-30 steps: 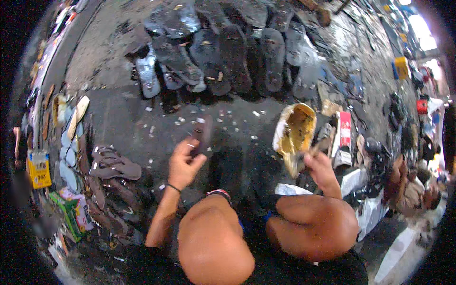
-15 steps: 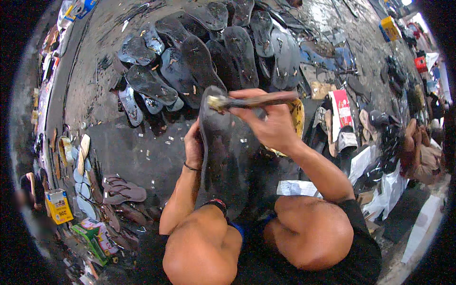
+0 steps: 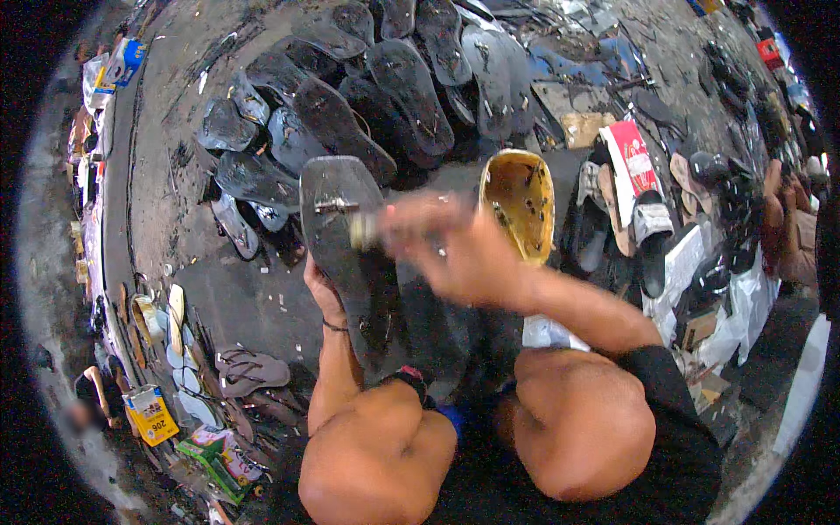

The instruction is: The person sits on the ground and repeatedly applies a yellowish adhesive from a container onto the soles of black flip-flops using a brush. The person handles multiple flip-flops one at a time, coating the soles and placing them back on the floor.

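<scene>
My left hand (image 3: pixel 323 293) grips the edge of a dark sandal sole (image 3: pixel 337 179) from below and holds it up, its broad face towards me. Several of its fingers are hidden behind the sole. My right hand (image 3: pixel 459 258) is closed round a brush (image 3: pixel 361 232), whose pale bristle end lies over the sole's face. Motion smears the brush and the fingers, so I cannot tell whether the bristles touch. A wet, shiny streak crosses the sole near its top. Just beyond my right hand stands a yellow container (image 3: pixel 535 252) with dark smears inside.
Many dark soles (image 3: pixel 407 87) lie piled on the ground ahead. Brown thong sandals (image 3: pixel 252 369) and a yellow tin (image 3: pixel 150 415) are at the left. At the right, a red-and-white box (image 3: pixel 628 157) rests among footwear and clear plastic bags (image 3: pixel 744 306). My bent knees (image 3: pixel 582 429) fill the near side.
The sole has turned to show more of its broad face and shifted left. My right hand has moved left and down with the brush, uncovering more of the yellow container. The whole view has shifted.
</scene>
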`<state>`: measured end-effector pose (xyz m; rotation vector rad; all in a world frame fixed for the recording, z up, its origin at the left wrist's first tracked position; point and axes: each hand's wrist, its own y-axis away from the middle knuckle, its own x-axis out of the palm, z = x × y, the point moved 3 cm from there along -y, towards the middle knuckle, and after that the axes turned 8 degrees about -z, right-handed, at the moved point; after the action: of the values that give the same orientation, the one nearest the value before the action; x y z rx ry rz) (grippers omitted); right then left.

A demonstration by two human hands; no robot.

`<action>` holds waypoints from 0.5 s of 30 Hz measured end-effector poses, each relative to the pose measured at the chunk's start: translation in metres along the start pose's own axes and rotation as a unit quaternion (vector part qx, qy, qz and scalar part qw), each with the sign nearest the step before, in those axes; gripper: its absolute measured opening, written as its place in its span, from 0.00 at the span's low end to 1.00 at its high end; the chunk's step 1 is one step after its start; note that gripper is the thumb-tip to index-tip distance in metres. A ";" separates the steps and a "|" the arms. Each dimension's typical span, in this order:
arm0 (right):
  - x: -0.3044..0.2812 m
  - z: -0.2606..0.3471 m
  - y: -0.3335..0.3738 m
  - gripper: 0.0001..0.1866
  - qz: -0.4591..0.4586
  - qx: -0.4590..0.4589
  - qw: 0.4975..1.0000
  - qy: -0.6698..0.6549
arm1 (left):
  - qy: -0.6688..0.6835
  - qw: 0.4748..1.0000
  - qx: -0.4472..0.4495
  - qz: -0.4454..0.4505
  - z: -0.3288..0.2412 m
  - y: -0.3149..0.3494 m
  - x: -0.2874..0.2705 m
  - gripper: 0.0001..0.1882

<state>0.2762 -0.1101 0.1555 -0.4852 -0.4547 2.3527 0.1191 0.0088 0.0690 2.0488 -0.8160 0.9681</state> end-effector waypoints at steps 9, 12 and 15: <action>-0.019 -0.029 -0.051 0.11 -0.047 0.144 0.981 -0.124 | -0.044 0.997 0.009 -0.063 0.010 0.014 0.021 0.31; -0.023 -0.052 -0.055 0.11 -0.054 0.005 0.993 0.104 | -0.067 0.985 0.018 -0.160 0.009 0.010 -0.011 0.31; -0.016 -0.028 -0.033 0.11 -0.023 0.066 0.997 -0.032 | -0.075 0.977 0.087 -0.181 -0.006 0.008 -0.050 0.27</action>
<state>0.3185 -0.0920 0.1490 -0.3340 -0.3327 2.3406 0.0850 0.0213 0.0334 2.3385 -0.4172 0.7075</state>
